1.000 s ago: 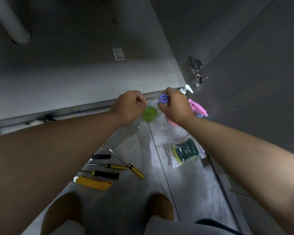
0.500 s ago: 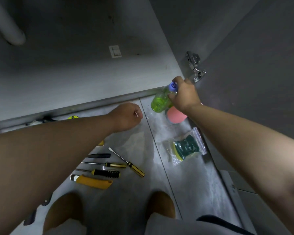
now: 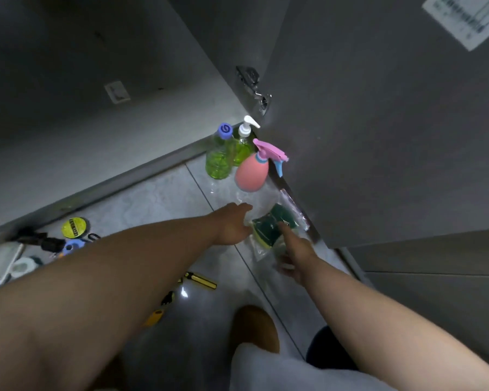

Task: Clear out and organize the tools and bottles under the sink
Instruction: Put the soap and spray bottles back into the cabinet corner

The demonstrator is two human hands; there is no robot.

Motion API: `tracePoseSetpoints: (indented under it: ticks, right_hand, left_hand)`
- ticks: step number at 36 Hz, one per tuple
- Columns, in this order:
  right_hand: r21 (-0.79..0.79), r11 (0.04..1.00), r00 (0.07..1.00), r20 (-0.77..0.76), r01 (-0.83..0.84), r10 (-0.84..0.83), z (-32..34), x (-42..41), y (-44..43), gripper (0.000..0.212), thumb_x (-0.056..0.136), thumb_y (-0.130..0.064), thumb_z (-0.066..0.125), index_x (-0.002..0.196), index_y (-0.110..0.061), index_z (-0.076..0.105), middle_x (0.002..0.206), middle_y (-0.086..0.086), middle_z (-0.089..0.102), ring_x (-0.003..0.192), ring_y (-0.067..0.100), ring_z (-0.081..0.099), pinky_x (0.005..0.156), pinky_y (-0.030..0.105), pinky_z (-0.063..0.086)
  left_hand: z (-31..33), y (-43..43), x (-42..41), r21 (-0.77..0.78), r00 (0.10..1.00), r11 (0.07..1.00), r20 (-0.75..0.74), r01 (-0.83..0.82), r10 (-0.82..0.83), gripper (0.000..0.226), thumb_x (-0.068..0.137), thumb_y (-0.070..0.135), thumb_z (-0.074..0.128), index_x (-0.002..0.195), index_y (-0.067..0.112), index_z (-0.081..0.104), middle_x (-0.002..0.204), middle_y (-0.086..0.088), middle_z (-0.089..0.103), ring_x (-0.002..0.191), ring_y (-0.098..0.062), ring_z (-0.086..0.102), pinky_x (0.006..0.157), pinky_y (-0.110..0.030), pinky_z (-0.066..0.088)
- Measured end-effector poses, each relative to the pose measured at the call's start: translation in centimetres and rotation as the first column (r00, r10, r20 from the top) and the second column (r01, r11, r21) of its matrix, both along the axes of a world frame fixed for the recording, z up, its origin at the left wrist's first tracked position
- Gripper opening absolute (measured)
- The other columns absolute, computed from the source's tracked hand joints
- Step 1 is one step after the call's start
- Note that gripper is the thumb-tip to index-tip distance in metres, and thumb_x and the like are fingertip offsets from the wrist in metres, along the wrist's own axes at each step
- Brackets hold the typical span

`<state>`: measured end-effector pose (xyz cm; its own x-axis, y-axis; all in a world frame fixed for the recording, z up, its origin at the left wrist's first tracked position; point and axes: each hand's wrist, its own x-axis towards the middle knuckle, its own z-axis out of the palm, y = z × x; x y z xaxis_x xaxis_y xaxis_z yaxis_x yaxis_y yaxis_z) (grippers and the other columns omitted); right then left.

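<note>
Grey tiled floor [image 3: 164, 198] runs up to the metal threshold of the emptied sink cabinet, whose door stands open at the right on its hinge [image 3: 254, 91].

Bottles: three stand upright, packed together in the floor's far right corner where threshold meets door. The green bottle with the blue cap [image 3: 219, 156] and the green pump bottle [image 3: 242, 145] touch; the pink spray bottle [image 3: 253, 172] sits just in front of them. The grouping reads as deliberate sorting by type, tucked against the door out of the working space.

Sponges: a clear bag of green and yellow scouring sponges [image 3: 271, 228] lies flat on the floor beside the door's lower edge, just short of the bottles.

Hands: the left hand [image 3: 232, 224] rests at the bag's near left edge, fingers extended onto the plastic. The right hand [image 3: 297, 253] is spread open, forefinger on the sponges. Neither has closed on the bag. Judgement: both are positioned to gather it, since loose plastic needs two-sided support.

Tools: a yellow-handled screwdriver [image 3: 201, 280] shows beneath the left forearm; a yellow tape roll [image 3: 74, 227] and dark oddments lie along the threshold's left end, well apart from the bottles.
</note>
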<state>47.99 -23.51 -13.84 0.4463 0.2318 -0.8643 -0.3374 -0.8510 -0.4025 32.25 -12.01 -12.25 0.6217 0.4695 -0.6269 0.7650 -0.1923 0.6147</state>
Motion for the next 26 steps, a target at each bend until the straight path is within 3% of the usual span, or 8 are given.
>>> tracePoseSetpoints:
  ticks: [2,4,6,11,16,19,22,26]
  right_hand:
    - [0.051,0.999,0.997,-0.081,0.002,0.002,-1.1,0.0,0.4,0.074,0.084,-0.065,0.065,0.132,-0.01,0.055,0.085,0.004,0.054,0.067,0.023,0.049,0.071,0.039,0.054]
    - [0.11,0.993,0.99,-0.14,0.034,-0.018,-1.9,-0.4,0.9,0.064,0.088,-0.061,0.063,0.131,-0.015,0.057,0.105,0.002,0.066,0.091,0.023,0.063,0.085,0.043,0.057]
    - [0.155,0.987,0.99,-0.14,0.042,-0.02,-2.3,-1.0,1.3,0.05,0.093,-0.055,0.06,0.13,-0.022,0.058,0.119,0.0,0.07,0.108,0.022,0.066,0.08,0.04,0.059]
    - [0.156,0.987,0.978,-0.193,-0.045,0.075,-2.8,-2.7,1.8,0.032,0.098,-0.042,0.059,0.123,-0.023,0.063,0.11,0.004,0.074,0.1,0.023,0.069,0.08,0.038,0.059]
    - [0.205,0.926,0.928,-0.133,-0.317,0.347,-2.9,-3.4,2.7,0.03,0.091,-0.033,0.063,0.121,-0.031,0.062,0.105,-0.003,0.076,0.099,0.019,0.069,0.088,0.041,0.056]
    - [0.202,0.877,0.885,-0.081,-0.436,0.458,-2.7,-3.6,4.4,0.038,0.087,-0.033,0.068,0.124,-0.025,0.059,0.116,0.004,0.071,0.108,0.02,0.066,0.094,0.041,0.053]
    - [0.261,0.87,0.9,-0.012,-0.418,0.436,-2.3,-3.8,6.2,0.04,0.087,-0.029,0.071,0.125,-0.021,0.061,0.114,0.006,0.071,0.1,0.015,0.067,0.076,0.029,0.05]
    - [0.328,0.887,0.945,0.082,-0.325,0.316,-2.1,-3.6,6.9,0.057,0.087,-0.038,0.074,0.138,-0.028,0.051,0.131,-0.004,0.057,0.107,0.008,0.059,0.078,0.021,0.043]
  left_hand:
    - [-1.2,-0.2,1.3,-0.02,0.998,0.999,0.026,-0.049,0.05,0.073,0.104,0.033,0.054,0.163,0.018,0.015,0.167,-0.013,0.022,0.15,-0.03,0.031,0.115,-0.034,0.031]
    - [-2.4,-0.4,2.1,-0.052,0.994,0.993,0.044,-0.103,0.105,0.073,0.105,0.032,0.052,0.163,0.018,0.011,0.167,-0.013,0.022,0.149,-0.03,0.033,0.113,-0.034,0.034]
    - [-3.5,-0.4,2.6,-0.099,0.988,0.985,0.056,-0.139,0.145,0.073,0.105,0.03,0.05,0.164,0.018,0.008,0.166,-0.013,0.026,0.146,-0.03,0.037,0.113,-0.035,0.037]
    - [-5.4,-0.2,1.4,-0.118,0.986,0.979,-0.036,-0.165,0.162,0.071,0.105,0.042,0.045,0.163,0.021,0.011,0.167,-0.015,0.023,0.154,-0.037,0.019,0.122,-0.048,0.028]
    - [-6.6,0.1,-1.0,-0.191,0.924,0.906,-0.007,-0.377,0.383,0.054,0.095,0.037,0.065,0.141,0.011,0.05,0.133,-0.01,0.063,0.118,-0.028,0.062,0.102,-0.04,0.051]
    - [-7.9,-0.1,-2.5,-0.36,0.834,0.779,0.006,-0.513,0.552,0.031,0.095,0.032,0.067,0.122,0.015,0.066,0.112,-0.008,0.074,0.096,-0.02,0.071,0.087,-0.037,0.06]
    - [-7.8,-0.4,-3.5,-0.503,0.671,0.546,-0.097,-0.67,0.735,0.026,0.096,0.045,0.063,0.111,0.024,0.065,0.083,-0.002,0.071,0.069,-0.018,0.068,0.047,-0.023,0.053]
    - [-7.3,0.3,-3.0,-0.548,0.496,0.36,-0.118,-0.755,0.86,0.037,0.098,0.045,0.061,0.124,0.019,0.059,0.088,-0.006,0.064,0.071,-0.02,0.063,0.046,-0.024,0.052]
